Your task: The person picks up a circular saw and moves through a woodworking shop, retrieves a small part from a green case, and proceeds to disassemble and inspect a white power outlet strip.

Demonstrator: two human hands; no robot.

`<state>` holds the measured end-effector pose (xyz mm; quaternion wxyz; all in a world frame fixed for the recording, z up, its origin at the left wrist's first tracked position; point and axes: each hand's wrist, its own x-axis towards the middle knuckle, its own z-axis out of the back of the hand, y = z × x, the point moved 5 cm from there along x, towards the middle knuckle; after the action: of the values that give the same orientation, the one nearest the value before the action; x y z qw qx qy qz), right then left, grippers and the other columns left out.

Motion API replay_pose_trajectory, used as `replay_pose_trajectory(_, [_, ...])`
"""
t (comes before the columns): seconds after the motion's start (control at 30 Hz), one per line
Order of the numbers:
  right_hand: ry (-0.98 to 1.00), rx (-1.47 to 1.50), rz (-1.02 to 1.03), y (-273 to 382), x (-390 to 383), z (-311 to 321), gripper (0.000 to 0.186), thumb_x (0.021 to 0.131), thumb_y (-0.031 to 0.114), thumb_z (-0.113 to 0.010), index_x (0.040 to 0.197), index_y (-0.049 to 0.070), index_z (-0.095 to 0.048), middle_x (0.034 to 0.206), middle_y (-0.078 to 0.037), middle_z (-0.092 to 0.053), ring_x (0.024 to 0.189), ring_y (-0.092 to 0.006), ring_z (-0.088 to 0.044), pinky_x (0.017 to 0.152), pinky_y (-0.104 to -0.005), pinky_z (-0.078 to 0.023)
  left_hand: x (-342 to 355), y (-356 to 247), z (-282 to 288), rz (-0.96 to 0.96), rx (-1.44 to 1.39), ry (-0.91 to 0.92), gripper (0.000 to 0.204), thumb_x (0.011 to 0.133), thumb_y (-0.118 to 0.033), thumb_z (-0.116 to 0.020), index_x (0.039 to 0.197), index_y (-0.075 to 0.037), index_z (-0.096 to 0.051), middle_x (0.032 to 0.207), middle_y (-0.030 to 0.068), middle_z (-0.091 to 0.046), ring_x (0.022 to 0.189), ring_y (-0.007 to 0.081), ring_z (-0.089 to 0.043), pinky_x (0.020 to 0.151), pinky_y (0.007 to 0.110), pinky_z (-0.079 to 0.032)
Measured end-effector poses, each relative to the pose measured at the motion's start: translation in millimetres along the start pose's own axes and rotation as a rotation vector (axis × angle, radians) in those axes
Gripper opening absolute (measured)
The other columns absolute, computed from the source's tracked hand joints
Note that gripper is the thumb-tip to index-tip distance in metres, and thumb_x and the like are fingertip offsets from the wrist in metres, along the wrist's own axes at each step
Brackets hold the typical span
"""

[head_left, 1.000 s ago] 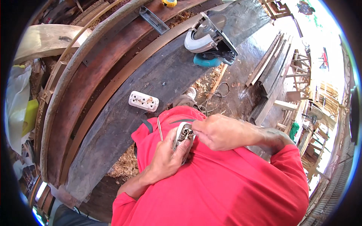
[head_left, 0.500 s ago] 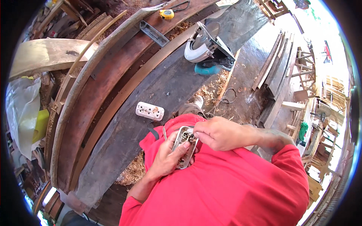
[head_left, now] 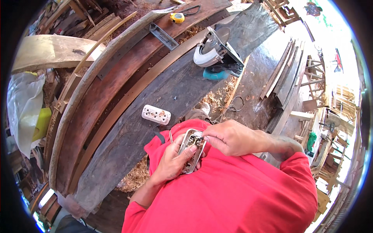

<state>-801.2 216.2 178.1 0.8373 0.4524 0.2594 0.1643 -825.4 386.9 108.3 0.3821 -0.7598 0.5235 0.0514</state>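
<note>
My left hand (head_left: 175, 157) grips the opened socket housing (head_left: 189, 163), its metal inner parts showing, with my thumb across its face. At the housing's top corner my right hand (head_left: 227, 138) has thumb and index finger pinched, on what I cannot make out. A pale cord (head_left: 171, 136) runs beside the housing, over my red shirt (head_left: 217, 198). Above my hands, a white socket faceplate (head_left: 155, 114) lies on a dark wide plank (head_left: 128, 143).
A circular saw (head_left: 215, 54) rests farther along the plank. Curved boards (head_left: 97, 101) fill the left, carrying a yellow tape measure (head_left: 176, 18) and metal bracket (head_left: 163, 37). Wood shavings (head_left: 219, 95) and a loose cable (head_left: 235, 108) lie below. Long boards (head_left: 285, 73) are stacked at right.
The view has shifted, so the saw and faceplate sit lower and farther right than a second ago. The housing stays in my left hand, my right fingers still at its top corner.
</note>
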Motion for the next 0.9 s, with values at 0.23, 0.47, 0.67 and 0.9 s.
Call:
replay_pose_trajectory(0.23, [-0.026,-0.086,0.038,4,-5,-12,0.016,0.097,0.012,-0.054,0.103,-0.002,-0.06,0.086,-0.022,-0.066,0.082,-0.0425,-0.066,0.071,-0.0497,-0.053,-3,-4,0,-0.047,0.05,-0.037,0.033,0.105,-0.017,-0.055,0.133,-0.002,-0.046,0.096,0.0067,-0.066,0.072,0.0145,-0.067,0.064,0.029,-0.055])
replay_pose_trajectory(0.47, [-0.107,-0.174,0.009,9,-8,-22,0.016,0.096,0.011,-0.055,0.106,-0.001,-0.057,0.089,-0.02,-0.065,0.08,-0.0385,-0.068,0.067,-0.0477,-0.054,-3,0,2,-0.048,0.0,-0.015,0.035,0.105,-0.018,-0.054,0.135,-0.002,-0.043,0.102,0.0073,-0.065,0.075,0.0139,-0.067,0.065,0.029,-0.055])
replay_pose_trajectory(0.67, [-0.081,-0.192,0.031,8,-6,-19,0.015,0.094,0.007,-0.058,0.105,-0.002,-0.059,0.084,-0.02,-0.065,0.076,-0.0386,-0.067,0.065,-0.0466,-0.055,-2,5,3,-0.064,0.036,-0.01,0.042,0.104,-0.022,-0.056,0.139,-0.003,-0.043,0.104,0.0111,-0.069,0.075,0.0165,-0.068,0.066,0.03,-0.056])
replay_pose_trajectory(0.9, [-0.015,-0.075,0.017,7,0,-11,0.012,0.098,0.011,-0.054,0.101,-0.001,-0.056,0.08,-0.022,-0.063,0.076,-0.0432,-0.065,0.065,-0.0508,-0.051,-4,4,4,-0.071,0.064,0.003,0.042,0.104,-0.021,-0.056,0.139,-0.003,-0.043,0.104,0.0124,-0.069,0.075,0.0166,-0.068,0.067,0.03,-0.056])
